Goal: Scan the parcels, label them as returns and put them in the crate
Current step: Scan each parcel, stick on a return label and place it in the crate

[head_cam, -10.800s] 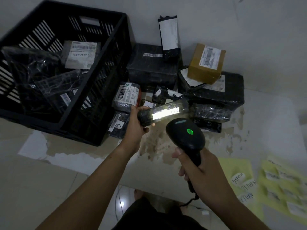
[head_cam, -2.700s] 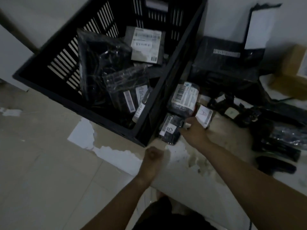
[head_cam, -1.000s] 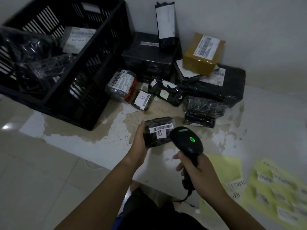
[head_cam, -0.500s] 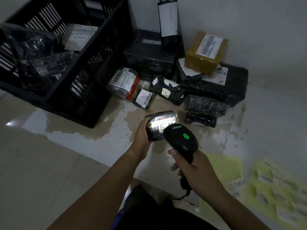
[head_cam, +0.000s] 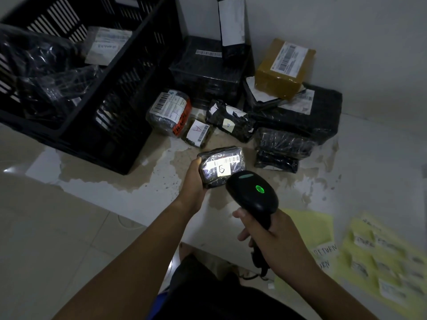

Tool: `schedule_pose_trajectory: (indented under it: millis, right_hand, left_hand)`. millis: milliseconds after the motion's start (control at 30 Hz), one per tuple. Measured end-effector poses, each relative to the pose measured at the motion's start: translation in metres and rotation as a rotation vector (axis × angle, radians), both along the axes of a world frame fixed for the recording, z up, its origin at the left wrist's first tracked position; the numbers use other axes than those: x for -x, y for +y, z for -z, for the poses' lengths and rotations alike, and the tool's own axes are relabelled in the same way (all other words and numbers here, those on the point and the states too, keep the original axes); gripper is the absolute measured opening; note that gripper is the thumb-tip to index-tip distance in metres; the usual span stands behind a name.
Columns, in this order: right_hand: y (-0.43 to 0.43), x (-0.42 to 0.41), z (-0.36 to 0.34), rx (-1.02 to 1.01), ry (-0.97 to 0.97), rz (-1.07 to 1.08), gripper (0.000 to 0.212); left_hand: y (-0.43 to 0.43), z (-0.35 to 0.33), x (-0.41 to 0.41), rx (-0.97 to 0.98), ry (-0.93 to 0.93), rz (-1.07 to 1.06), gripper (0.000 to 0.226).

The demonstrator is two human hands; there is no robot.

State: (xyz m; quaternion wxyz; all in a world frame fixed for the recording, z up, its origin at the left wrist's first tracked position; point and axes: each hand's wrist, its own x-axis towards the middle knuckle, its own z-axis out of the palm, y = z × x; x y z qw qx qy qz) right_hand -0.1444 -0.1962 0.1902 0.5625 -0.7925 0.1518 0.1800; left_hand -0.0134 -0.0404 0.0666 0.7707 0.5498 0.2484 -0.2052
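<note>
Head view: one crate holds bagged parcels, number unclear; at least nine loose parcels lie right of it. The left hand grips one parcel marked B right of the crate's near corner; the right hand grasps one scanner just beside it. Two yellow label sheets lie far right.

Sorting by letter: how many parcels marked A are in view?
2: a small parcel beside the orange-taped parcel, and a black parcel just right of it. Other parcels may hide marks.
</note>
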Motion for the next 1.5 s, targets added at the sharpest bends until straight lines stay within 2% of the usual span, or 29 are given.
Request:
schedule_pose_trajectory:
  millis: [233,367,500,933,1100,1333,1500]
  right_hand:
    - [-0.004,0.008,-0.006,0.028,0.011,-0.016,0.031]
    - [-0.007,0.013,-0.010,0.010,0.006,-0.004,0.047]
    - [-0.008,0.016,-0.015,-0.008,0.010,0.011,0.052]
    - [-0.006,0.025,-0.022,-0.013,0.019,0.028,0.047]
    - [-0.005,0.019,-0.019,0.046,0.020,0.021,0.030]
    - [0.005,-0.006,-0.009,0.110,-0.011,0.007,0.031]
    - [0.009,-0.015,-0.006,0.129,-0.027,-0.025,0.035]
  left_hand:
    - [0.002,0.000,-0.002,0.001,0.009,-0.001,0.047]
    - [0.003,0.000,-0.003,-0.020,-0.002,0.017,0.049]
    - [0.004,-0.002,-0.003,-0.017,-0.017,0.033,0.049]
    - [0.004,-0.006,-0.001,-0.023,0.012,0.046,0.048]
    - [0.004,-0.008,0.000,-0.007,-0.028,0.063,0.051]
    - [0.000,-0.016,0.006,-0.017,-0.092,0.123,0.051]
    - [0.000,-0.021,0.008,-0.012,-0.092,0.084,0.044]
